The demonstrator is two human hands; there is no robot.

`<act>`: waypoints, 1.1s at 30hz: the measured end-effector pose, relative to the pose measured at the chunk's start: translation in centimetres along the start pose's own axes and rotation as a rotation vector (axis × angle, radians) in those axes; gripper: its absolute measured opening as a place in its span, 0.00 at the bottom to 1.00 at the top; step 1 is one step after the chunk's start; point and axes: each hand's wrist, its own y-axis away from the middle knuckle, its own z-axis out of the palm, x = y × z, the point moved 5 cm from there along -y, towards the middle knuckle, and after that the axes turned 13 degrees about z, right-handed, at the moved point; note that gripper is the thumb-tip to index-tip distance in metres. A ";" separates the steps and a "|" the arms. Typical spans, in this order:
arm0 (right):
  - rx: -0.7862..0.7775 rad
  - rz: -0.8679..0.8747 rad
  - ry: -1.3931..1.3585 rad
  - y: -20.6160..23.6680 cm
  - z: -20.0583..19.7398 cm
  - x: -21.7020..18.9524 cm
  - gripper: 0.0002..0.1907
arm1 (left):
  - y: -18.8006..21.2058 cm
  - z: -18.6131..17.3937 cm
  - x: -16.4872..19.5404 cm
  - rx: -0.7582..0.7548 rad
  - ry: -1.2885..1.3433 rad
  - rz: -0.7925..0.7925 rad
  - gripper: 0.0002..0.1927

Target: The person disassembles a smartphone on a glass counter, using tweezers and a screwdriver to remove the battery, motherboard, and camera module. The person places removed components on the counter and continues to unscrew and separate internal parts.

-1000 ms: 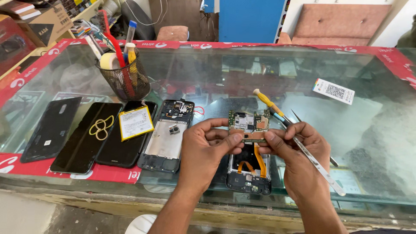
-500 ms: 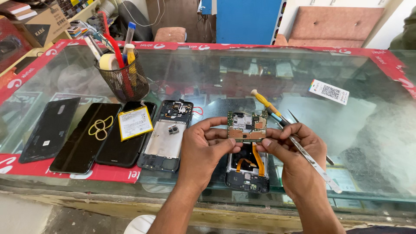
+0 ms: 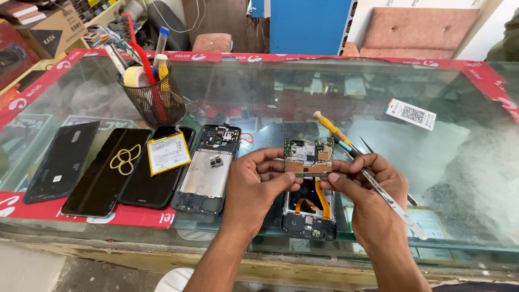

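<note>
green circuit board (image 3: 308, 158) pinched between left hand (image 3: 259, 186) and right hand (image 3: 367, 186).

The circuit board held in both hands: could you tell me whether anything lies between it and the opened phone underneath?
Nothing visible does. The circuit board is pinched between the left hand and right hand, directly above the opened phone.
</note>
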 end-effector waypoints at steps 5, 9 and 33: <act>-0.010 -0.006 -0.014 0.1 0.0 0.1 0.12 | 0.1 0.1 0.0 -0.003 0.014 -0.009 0.19; -0.005 -0.012 -0.003 0.1 0.0 0.1 0.12 | 0.1 0.1 0.1 -0.010 0.004 -0.012 0.17; -0.027 -0.059 -0.014 0.4 0.7 -0.8 0.19 | 0.3 -0.4 -0.4 0.011 0.234 -0.008 0.17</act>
